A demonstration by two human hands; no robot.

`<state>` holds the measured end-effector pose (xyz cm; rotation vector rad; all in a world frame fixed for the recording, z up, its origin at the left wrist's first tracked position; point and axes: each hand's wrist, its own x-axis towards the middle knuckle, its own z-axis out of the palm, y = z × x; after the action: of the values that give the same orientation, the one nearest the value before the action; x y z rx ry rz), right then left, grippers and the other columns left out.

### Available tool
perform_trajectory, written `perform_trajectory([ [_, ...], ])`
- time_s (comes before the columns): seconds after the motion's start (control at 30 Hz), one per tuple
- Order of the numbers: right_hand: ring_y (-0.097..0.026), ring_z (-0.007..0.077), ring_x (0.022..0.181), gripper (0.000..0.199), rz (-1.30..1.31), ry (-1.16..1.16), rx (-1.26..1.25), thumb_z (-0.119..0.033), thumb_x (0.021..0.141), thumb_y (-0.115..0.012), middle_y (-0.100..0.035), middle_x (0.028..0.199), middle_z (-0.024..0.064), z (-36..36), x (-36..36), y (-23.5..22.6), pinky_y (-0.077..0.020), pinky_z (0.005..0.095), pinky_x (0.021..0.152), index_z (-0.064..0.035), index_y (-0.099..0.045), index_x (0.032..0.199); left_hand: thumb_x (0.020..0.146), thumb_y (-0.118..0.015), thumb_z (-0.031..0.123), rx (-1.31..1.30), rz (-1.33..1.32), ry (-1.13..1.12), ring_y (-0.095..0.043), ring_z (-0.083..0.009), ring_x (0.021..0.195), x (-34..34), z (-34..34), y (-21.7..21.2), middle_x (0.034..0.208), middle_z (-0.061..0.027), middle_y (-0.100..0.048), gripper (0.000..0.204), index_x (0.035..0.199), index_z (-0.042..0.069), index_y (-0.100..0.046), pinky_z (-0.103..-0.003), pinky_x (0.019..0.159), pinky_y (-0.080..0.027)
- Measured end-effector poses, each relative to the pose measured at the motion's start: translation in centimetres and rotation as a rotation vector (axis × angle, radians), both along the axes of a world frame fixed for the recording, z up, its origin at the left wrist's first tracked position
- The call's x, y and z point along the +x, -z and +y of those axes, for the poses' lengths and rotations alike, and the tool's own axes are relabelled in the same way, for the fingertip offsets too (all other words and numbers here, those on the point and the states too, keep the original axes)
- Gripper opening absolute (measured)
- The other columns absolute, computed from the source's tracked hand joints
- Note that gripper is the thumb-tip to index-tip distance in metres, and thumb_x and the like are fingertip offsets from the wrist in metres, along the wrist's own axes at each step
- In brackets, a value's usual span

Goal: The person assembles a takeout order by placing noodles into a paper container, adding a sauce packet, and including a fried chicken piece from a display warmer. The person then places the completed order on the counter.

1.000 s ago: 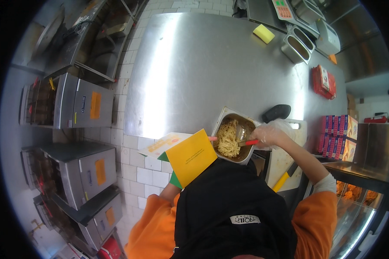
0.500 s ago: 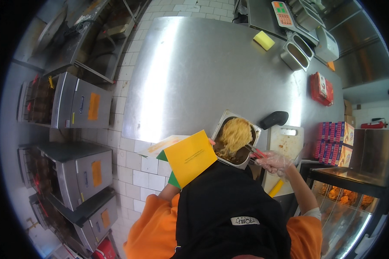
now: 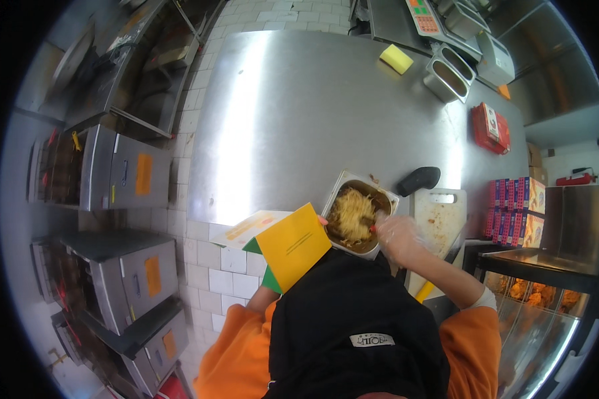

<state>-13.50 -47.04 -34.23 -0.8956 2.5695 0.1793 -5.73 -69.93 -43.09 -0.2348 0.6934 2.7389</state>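
Observation:
A deep steel pan (image 3: 340, 187) sits at the table's near edge, holding pale yellow noodles (image 3: 355, 213) with brown bits around them. My right hand (image 3: 400, 239), in a clear plastic glove, is closed over the pan's right side on red-handled tongs (image 3: 373, 228); their far end is lost among the noodles. To the pan's left, my left hand (image 3: 323, 220) holds a folded yellow, green and white card carton (image 3: 296, 245), tilted against the pan's side. Most of that hand is hidden behind the card; a fingertip shows at its edge.
Right of the pan are a black scoop-like object (image 3: 419, 180) and a stained white cutting board (image 3: 439, 223) with a yellow-handled tool (image 3: 424, 291). Stacked boxes (image 3: 516, 206) and a heated cabinet (image 3: 532, 292) stand farther right. A yellow sponge (image 3: 396, 59) lies on the steel table (image 3: 299, 120).
My right hand has moved left and slightly up, over the pan. The noodle clump, lifted and mounded before, now lies lower in the pan. The carton has barely shifted.

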Motion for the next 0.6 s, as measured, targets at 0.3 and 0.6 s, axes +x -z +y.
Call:
perform_trajectory([
  [0.3,-0.063,0.0309,0.084,0.036,-0.098,-0.052,-0.041,-0.018,0.084,-0.056,-0.064,0.081,0.0165,-0.3,-2.8,-2.2,-0.0496,0.0426,0.068,-0.0037,-0.054,0.117,0.096,-0.037,0.05,-0.127,0.017,-0.008,-0.053,-0.0157,0.094,-0.1,-0.1,0.2,0.111,-0.0145,-0.054,0.063,0.118,-0.007,-0.05,-0.024,0.081,-0.045],
  [0.6,-0.057,0.0305,0.11,0.032,-0.104,0.432,-0.578,-0.014,0.09,-0.047,-0.06,0.119,0.0128,5.6,-10.5,6.6,-0.044,0.04,0.096,-0.0098,-0.06,0.118,0.096,-0.037,0.051,-0.372,0.003,-0.155,-0.053,-0.016,0.095,-3.0,-3.5,2.7,0.111,-0.015,-0.054,0.063,0.118,-0.007,-0.05,-0.025,0.082,-0.045],
])
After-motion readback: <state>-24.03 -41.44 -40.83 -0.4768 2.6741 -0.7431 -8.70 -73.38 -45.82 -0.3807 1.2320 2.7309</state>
